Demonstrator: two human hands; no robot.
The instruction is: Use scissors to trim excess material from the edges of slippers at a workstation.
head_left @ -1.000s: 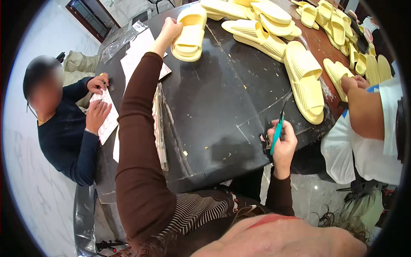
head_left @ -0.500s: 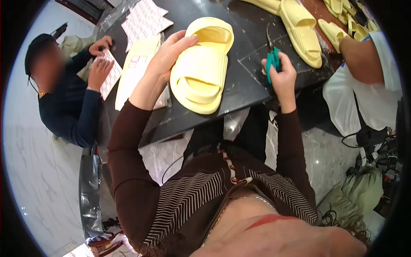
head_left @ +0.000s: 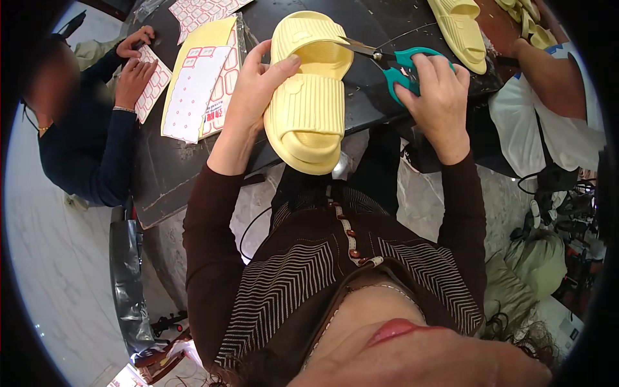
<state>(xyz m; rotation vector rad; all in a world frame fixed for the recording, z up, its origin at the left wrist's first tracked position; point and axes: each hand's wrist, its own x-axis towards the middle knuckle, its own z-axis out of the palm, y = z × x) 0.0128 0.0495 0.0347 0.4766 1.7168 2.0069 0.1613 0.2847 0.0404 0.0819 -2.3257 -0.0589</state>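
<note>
A pair of pale yellow slide slippers [head_left: 305,106], seemingly tucked one into the other, is gripped at its left side by my left hand [head_left: 256,87]. Its thumb presses over the rim, while the fingers behind are hidden. Ribbed straps and small raised emblems face up. In my right hand [head_left: 440,100] are teal-handled scissors [head_left: 401,64], with fingers wrapped around the handles. Their metal blades point left and reach the edge of the upper strap; whether they touch it I cannot tell.
White and yellow sheets [head_left: 196,90] with red outlines lie on the dark table [head_left: 387,22], left of the slippers. A co-worker's hands [head_left: 134,71] hold another sheet at far left. More yellow slippers [head_left: 461,32] lie at back right, near another person's arm [head_left: 548,74].
The scissors have swung up and left from beside the slippers to the upper strap. The slippers have tilted slightly, and my view has shifted.
</note>
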